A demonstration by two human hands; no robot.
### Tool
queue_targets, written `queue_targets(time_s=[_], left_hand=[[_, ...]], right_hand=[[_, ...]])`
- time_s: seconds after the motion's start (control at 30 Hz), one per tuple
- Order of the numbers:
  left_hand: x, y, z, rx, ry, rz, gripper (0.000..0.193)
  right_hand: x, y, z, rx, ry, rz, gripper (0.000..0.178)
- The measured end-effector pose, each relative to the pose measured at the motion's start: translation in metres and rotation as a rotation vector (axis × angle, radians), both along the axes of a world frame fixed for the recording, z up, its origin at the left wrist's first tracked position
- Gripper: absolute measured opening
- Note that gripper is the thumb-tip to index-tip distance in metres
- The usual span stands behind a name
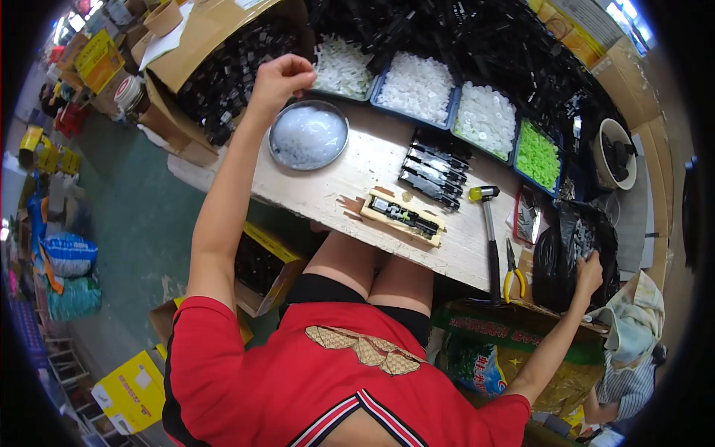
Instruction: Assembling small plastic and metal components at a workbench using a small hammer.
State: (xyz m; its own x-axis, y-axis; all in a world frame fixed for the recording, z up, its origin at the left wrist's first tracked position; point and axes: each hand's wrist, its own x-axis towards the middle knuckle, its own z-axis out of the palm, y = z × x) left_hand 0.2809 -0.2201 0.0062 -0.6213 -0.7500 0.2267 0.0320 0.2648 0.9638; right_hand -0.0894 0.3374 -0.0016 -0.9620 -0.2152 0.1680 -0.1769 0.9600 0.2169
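My left hand (pixel 286 77) is raised at the left end of the trays, its fingertips pinched together. Whatever they hold is too small to make out. Close by are a tray of white plastic pieces (pixel 342 68) and a round metal dish (pixel 309 135) of pale, wet-looking stuff. At the far right my right hand (pixel 588 273) reaches into a black plastic bag (pixel 550 262) of small grey parts (pixel 584 237). Its fingers are closed and partly hidden. Between my arms, a cream-coloured holder (pixel 372 217) carries a black mechanism (pixel 406 216) with green bits, near the table's front edge.
Behind the holder lie several black assemblies (pixel 434 173). A hammer (pixel 489 238) and yellow-handled pliers (pixel 514 277) lie to the right. Trays of white discs (pixel 482 119) and green pieces (pixel 538 158) stand before heaped black parts (pixel 477 37). A person (pixel 625 384) is at the lower right.
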Motion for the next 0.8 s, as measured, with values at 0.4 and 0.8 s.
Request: queue_targets(time_s=[0.4, 0.8], left_hand=[[0.053, 0.061, -0.054, -0.704, -0.266, 0.177, 0.01], [0.068, 0.073, -0.063, -0.676, -0.411, 0.194, 0.004]], right_hand=[[0.056, -0.04, 0.016, -0.697, 0.227, 0.47, 0.018], [0.121, -0.088, 0.012, -0.856, 0.159, 0.757, 0.011]])
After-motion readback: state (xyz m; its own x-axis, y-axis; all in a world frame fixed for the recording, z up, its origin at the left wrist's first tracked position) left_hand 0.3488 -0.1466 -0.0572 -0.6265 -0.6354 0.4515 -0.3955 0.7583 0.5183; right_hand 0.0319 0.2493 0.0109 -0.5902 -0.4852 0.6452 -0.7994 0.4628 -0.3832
